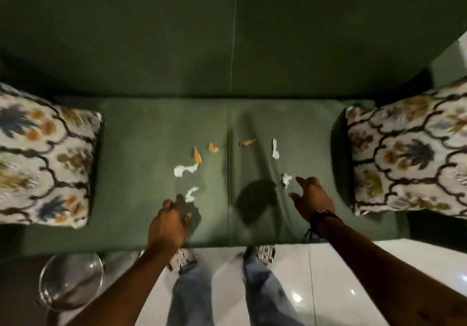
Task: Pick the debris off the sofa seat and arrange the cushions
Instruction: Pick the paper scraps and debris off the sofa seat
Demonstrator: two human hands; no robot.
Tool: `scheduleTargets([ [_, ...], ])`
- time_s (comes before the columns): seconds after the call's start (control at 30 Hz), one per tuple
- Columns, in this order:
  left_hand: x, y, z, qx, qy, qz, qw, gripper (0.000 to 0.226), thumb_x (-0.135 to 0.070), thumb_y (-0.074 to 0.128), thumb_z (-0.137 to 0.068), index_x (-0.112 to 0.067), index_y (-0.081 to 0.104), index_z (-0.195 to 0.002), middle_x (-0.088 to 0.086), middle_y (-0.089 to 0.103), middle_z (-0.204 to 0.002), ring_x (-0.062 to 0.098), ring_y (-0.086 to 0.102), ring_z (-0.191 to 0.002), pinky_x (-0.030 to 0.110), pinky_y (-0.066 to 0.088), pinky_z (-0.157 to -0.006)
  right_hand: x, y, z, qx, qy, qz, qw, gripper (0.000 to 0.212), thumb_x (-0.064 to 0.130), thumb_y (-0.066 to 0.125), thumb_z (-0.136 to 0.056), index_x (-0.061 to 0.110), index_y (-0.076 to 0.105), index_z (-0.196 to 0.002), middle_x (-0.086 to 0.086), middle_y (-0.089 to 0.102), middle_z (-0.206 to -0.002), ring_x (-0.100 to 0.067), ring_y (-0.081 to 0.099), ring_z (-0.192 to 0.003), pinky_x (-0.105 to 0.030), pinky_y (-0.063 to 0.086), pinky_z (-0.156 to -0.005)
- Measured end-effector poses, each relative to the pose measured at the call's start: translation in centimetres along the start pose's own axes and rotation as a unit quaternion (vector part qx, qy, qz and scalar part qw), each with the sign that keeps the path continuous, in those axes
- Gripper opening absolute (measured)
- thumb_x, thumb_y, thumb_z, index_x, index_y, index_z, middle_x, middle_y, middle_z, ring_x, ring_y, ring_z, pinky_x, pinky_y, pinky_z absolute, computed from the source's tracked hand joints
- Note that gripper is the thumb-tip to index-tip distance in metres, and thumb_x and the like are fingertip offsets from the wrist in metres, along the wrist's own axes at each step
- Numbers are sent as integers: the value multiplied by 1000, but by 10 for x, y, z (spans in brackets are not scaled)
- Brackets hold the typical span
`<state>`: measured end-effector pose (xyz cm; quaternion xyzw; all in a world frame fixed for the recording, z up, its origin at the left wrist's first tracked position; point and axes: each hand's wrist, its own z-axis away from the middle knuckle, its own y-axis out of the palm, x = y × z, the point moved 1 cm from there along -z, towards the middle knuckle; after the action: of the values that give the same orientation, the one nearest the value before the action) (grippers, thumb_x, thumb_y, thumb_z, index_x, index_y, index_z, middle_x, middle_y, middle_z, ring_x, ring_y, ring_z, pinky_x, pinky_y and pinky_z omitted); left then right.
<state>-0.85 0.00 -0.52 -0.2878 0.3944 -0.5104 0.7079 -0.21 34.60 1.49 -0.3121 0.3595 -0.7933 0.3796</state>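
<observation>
A green sofa seat [141, 153] carries scattered debris. White paper scraps lie near the middle [183, 170], just ahead of my left fingers [191, 194], at the right [275, 148] and beside my right fingertips [286, 179]. Orange scraps [197, 155] [213, 147] [248, 142] lie farther back. My left hand [169, 222] hovers open over the seat, fingertips close to a white scrap. My right hand [313, 196] is open too, fingers spread, almost touching a white scrap. A patterned cushion [43, 158] lies flat at the left end, another [409, 153] at the right end.
A clear glass bowl [70, 280] stands on the floor at the lower left, in front of the sofa. My legs and shoes [262, 252] stand on the glossy white floor [328, 262] against the sofa's front edge. The green backrest [227, 34] rises behind the seat.
</observation>
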Motion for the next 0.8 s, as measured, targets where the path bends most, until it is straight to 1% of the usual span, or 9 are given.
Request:
scheduleTargets([
  [0.07,8,31,-27,-22,-19,30,999,41,-29,65,-88,-11,57,-124,21,54,-124,44,62,-102,46,52,-82,-3,38,-35,-19,38,-48,998,53,28,63,-88,17,45,-137,-20,46,-134,-40,53,-115,-43,46,-97],
  [0.17,-2,56,-62,-58,-1,69,996,33,-28,67,-87,-14,60,-116,18,54,-123,43,62,-100,46,52,-82,-1,72,-74,-64,122,-159,978,46,20,61,-89,13,47,-132,-19,44,-135,-39,53,-114,-42,44,-98],
  [0.27,-5,72,-76,-95,19,103,990,19,-16,63,-86,-11,63,-105,20,57,-116,44,62,-93,44,51,-78,-3,94,-85,-116,159,-197,961,17,12,53,-91,12,54,-108,-13,53,-120,-35,58,-101,-33,47,-85],
  [0.33,-4,73,-82,-109,15,109,988,11,-8,57,-86,-7,64,-95,22,59,-107,44,60,-93,44,50,-78,-3,98,-89,-138,171,-210,953,16,10,49,-91,9,58,-105,-6,59,-105,-32,60,-97,-27,48,-77],
  [0.43,-9,65,-80,-157,21,133,978,6,-5,60,-85,-7,64,-89,20,56,-113,40,59,-101,41,48,-82,-5,93,-91,-139,131,-179,965,20,10,50,-94,8,66,-105,-14,61,-113,-32,61,-99,-37,50,-89],
  [0.53,-10,49,-87,-224,47,113,967,3,-8,64,-85,-11,65,-86,20,51,-131,36,48,-116,40,39,-94,-1,81,-100,-166,80,-195,963,15,17,58,-91,10,71,-94,-11,58,-109,-30,60,-96,-37,51,-89],
  [0.63,-7,37,-111,-233,31,94,967,4,-10,65,-84,-13,64,-86,19,48,-139,38,43,-125,42,33,-101,15,67,-126,-204,1,-180,962,12,11,61,-88,6,71,-84,-17,54,-117,-35,51,-111,-36,43,-100],
  [0.7,-8,32,-128,-208,33,85,974,7,-7,65,-83,-12,65,-87,18,51,-134,38,45,-124,43,34,-100,26,61,-148,-191,-7,-159,969,13,9,60,-88,7,72,-87,-18,51,-127,-33,45,-120,-29,36,-104],
  [0.8,-11,33,-145,-162,42,62,984,12,-1,62,-82,-9,66,-90,18,58,-114,39,52,-108,43,39,-89,36,58,-173,-152,24,-139,978,12,11,59,-90,7,69,-92,-15,49,-129,-29,50,-114,-20,33,-96],
])
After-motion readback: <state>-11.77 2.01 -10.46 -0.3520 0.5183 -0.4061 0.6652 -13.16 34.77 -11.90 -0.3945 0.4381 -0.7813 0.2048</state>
